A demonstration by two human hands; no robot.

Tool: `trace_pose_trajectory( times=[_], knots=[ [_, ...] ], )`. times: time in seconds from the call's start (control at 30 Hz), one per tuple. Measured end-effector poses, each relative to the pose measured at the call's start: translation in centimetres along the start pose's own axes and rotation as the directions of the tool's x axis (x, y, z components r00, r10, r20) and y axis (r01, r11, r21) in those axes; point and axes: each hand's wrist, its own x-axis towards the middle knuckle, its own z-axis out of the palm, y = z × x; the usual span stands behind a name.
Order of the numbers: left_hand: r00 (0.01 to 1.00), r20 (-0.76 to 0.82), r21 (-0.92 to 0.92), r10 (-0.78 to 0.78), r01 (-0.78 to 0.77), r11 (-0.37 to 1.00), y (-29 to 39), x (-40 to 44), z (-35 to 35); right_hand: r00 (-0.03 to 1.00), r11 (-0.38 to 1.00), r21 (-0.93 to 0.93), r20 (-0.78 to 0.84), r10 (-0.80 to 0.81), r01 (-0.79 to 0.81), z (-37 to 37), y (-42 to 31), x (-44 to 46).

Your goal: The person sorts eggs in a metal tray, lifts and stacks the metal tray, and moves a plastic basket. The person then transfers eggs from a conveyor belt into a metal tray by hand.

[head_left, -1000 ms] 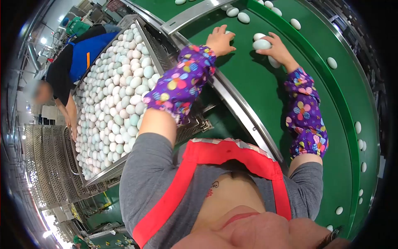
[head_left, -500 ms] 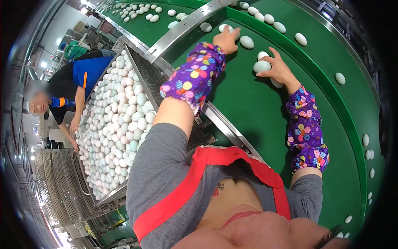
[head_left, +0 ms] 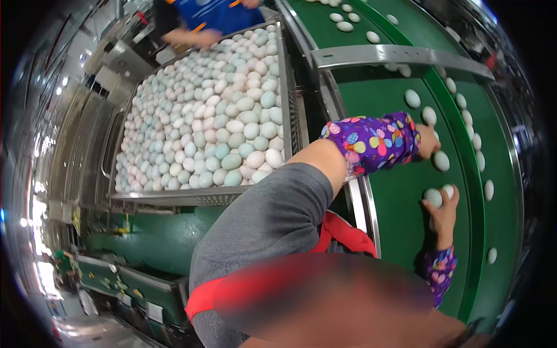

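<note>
"Nearest the camera, what shows?"

"A grey shirt sleeve and a red strap. Past them come two purple flowered sleeve covers, one on each forearm."

"And the right hand?"

"The right hand is over the green belt, cupped around a pale green egg and a white egg. The thumb touches the greenish one; the fingers curve past the white one."

"The left?"

"A little farther along the same belt. The left hand has its fingers bent downward, with a loose egg just beside the fingertips and another egg on the other side. The grip itself is hidden, so I can't say whether anything is in it."

"What borders that lane?"

"A green divider, with more eggs in the outer lane beyond it. A metal crossbar spans the belt above the left hand."

"And across from the belt?"

"A big metal crate, piled with a heap of white and pale green eggs. Behind its far edge is a co-worker in a blue apron, one blurred hand near the rim."
</note>
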Motion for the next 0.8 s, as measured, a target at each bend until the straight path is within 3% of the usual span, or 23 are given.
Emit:
trace_pose_trajectory(
  times=[0.07,0.13,0.2,0.23,0.27,0.37,0.4,0.47,0.53,0.6,0.7,0.8],
  knots=[
    [0.979,-0.157,-0.083,0.133,-0.147,0.986,1.7,-3.2,0.3,0.997,0.996,-0.09,-0.077,-0.008,0.001,-1.0,0.0,-3.1],
    [0.973,-0.185,-0.194,0.139,-0.174,0.965,4.6,-11.4,-4.7,0.977,0.981,-0.168,-0.171,-0.127,0.098,-0.9,2.7,-4.8],
    [0.952,-0.263,-0.251,0.157,-0.225,0.942,5.1,-18.5,-7.5,0.982,0.986,-0.128,-0.142,-0.127,0.109,-1.2,7.6,-5.2],
    [0.94,-0.31,-0.272,0.14,-0.229,0.935,4.9,-22.0,-8.4,0.992,0.965,0.242,-0.059,0.115,-0.097,-1.9,8.9,-5.6],
    [0.926,-0.355,-0.285,0.127,-0.236,0.929,4.4,-25.5,-9.3,0.944,0.772,0.551,0.11,0.31,-0.317,-2.6,9.6,-5.6],
    [0.884,-0.464,-0.373,-0.053,-0.141,0.917,1.1,-35.6,-10.0,0.899,0.469,0.793,0.215,0.38,-0.388,-4.7,8.9,-5.2],
    [0.852,-0.507,-0.391,-0.131,-0.092,0.916,0.0,-39.1,-10.2,0.889,0.431,0.808,0.231,0.394,-0.401,-5.3,8.6,-4.5],
    [0.774,-0.572,-0.394,-0.272,0.032,0.918,-2.7,-45.9,-10.1,0.905,0.414,0.856,0.129,0.405,-0.308,-5.8,0.4,-3.4],
    [0.663,-0.561,-0.502,-0.496,0.205,0.84,-5.0,-53.1,-9.7,0.927,0.421,0.848,0.19,0.324,-0.321,-5.0,-2.1,-0.9],
    [0.513,-0.656,-0.483,-0.554,0.278,0.83,-6.3,-60.3,-9.2,0.962,0.476,0.838,0.207,0.176,-0.267,-3.2,-8.3,0.8],
    [0.397,-0.663,-0.484,-0.635,0.42,0.768,-9.8,-71.2,-8.4,0.958,0.479,0.848,0.282,-0.043,-0.228,2.1,-18.9,1.9],
    [0.23,-0.614,-0.554,-0.755,0.556,0.619,-12.4,-82.2,-7.6,0.916,0.474,0.859,0.331,-0.226,-0.194,9.1,-31.4,0.6]
  ],
)
